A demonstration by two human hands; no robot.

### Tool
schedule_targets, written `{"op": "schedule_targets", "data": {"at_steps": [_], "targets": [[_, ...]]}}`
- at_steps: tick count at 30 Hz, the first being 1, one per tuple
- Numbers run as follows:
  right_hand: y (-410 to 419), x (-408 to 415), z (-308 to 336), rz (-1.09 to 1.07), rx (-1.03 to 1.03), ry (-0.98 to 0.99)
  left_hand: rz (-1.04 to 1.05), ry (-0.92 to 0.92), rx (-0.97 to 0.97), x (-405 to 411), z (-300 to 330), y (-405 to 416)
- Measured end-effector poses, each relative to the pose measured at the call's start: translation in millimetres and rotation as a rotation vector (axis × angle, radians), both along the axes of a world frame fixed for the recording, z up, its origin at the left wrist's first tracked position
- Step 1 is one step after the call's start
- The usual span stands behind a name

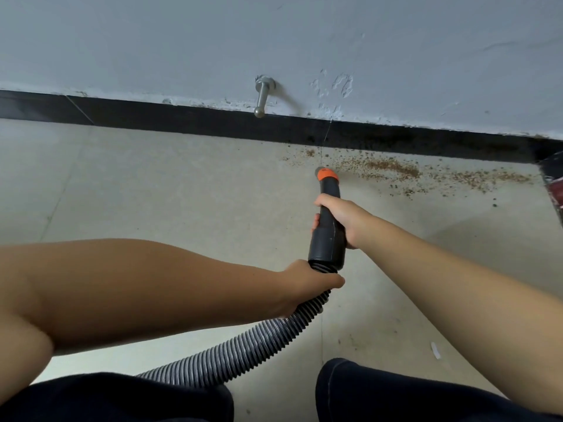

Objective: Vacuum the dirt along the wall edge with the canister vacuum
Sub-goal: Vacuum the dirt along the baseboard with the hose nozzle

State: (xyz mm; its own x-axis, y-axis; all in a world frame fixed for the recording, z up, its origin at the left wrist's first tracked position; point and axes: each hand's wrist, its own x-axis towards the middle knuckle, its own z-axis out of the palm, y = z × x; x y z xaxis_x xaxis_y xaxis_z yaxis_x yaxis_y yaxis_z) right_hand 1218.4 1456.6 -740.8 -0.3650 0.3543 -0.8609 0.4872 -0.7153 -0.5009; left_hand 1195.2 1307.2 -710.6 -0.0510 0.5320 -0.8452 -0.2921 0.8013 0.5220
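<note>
Brown crumbly dirt (pixel 393 169) lies scattered on the pale tiled floor along the black skirting board (pixel 213 123), from the middle to the right. The vacuum's black handle tube (pixel 330 226) ends in an orange nozzle tip (pixel 326 174), which touches the floor at the left end of the dirt strip. My right hand (pixel 341 217) grips the tube from the right. My left hand (pixel 307 284) holds the ribbed grey hose (pixel 243 351) just below the tube's cuff. The hose runs down left between my knees. The canister itself is out of view.
A metal door stop (pixel 262 95) sticks out of the wall above the skirting, left of the nozzle. A dark object with red (pixel 553 184) stands at the right edge. My knees in dark trousers (pixel 396 391) fill the bottom. A small white scrap (pixel 435 350) lies on the floor.
</note>
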Motion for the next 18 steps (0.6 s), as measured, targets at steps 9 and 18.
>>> {"op": "schedule_targets", "data": {"at_steps": [9,18], "targets": [[39.3,43.9,3.8,-0.250,-0.017,-0.046,-0.119,0.022,0.046,19.4,1.6,38.1],[7.5,-22.8,0.5,0.044,0.028,0.008,0.088,0.043,0.006,-9.9,-9.1,6.3]]}}
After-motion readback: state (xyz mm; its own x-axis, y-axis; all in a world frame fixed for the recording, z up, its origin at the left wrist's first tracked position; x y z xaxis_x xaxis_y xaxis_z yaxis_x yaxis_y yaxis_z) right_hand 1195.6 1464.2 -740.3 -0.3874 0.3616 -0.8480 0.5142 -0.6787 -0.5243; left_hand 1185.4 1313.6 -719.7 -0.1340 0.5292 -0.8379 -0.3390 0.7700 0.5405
